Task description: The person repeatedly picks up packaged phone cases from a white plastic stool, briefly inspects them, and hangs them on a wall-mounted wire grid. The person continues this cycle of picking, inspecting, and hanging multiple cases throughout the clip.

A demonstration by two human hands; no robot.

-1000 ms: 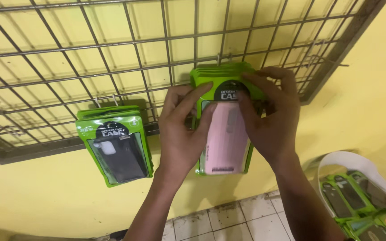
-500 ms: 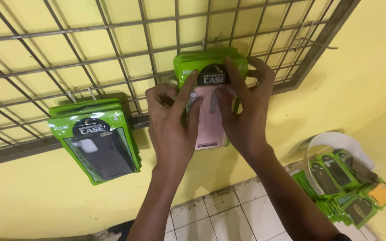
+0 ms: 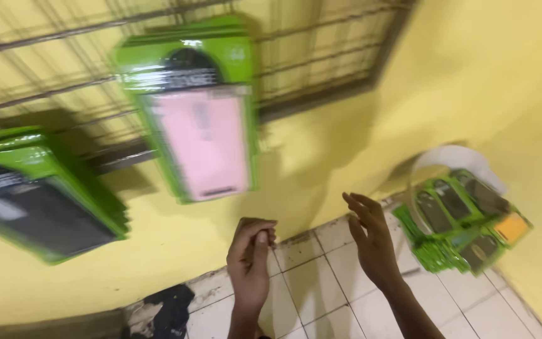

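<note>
A green package with a pink phone case [image 3: 199, 119] hangs on the metal wire grid [image 3: 64, 69] on the yellow wall, with no hand on it. My left hand [image 3: 251, 254] is below it, fingers curled in and holding nothing. My right hand [image 3: 371, 235] is lower right of the package, empty, fingers loosely apart. A stack of green packages with a dark case [image 3: 36, 194] hangs on the grid at the left. The picture is blurred by motion.
A white bag [image 3: 453, 163] on the tiled floor [image 3: 321, 295] by the wall corner holds several more green packaged cases [image 3: 465, 226]. A dark rag [image 3: 167, 311] lies on the floor at the wall's foot.
Both hands have let go of the pink-case package and dropped below it. The package stays on the grid. The view has moved closer and tilted down.
</note>
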